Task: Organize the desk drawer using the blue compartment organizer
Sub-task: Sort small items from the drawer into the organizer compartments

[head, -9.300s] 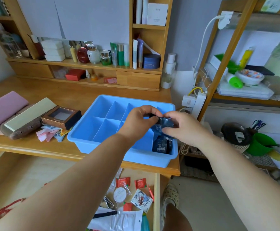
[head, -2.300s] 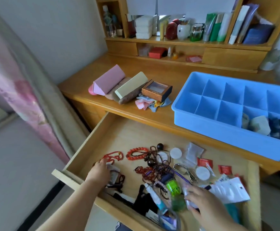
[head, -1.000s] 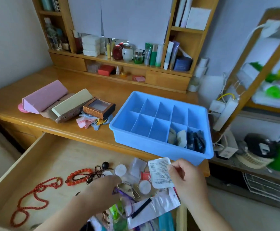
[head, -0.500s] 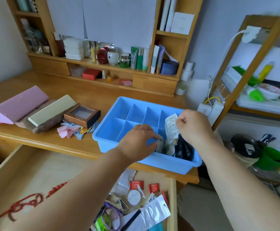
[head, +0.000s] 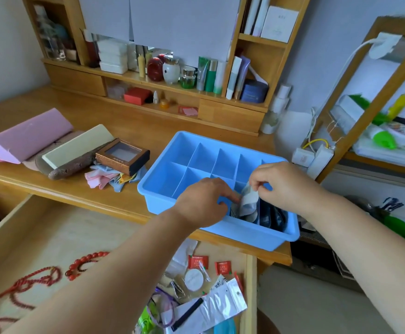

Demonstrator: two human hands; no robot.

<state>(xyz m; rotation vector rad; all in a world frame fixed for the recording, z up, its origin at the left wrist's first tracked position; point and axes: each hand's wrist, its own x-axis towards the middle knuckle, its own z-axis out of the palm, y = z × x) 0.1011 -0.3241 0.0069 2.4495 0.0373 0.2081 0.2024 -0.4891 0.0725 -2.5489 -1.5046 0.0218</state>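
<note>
left hand [head: 202, 201] fingertips hidden behind packets [head: 247, 206], right shelf [head: 389, 131] blurred

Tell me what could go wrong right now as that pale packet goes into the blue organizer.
The right hand pinches the pale packet into a near compartment already holding packets, so it may crumple or jam against them. The blue organizer sits at the desk's front edge above the open drawer; pressing down on that side might tip or slide it. The left hand seems to steady the packets inside.

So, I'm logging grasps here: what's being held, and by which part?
The right hand pinches a pale sachet by its top edge, over the blue organizer. The left hand only touches it.
</note>
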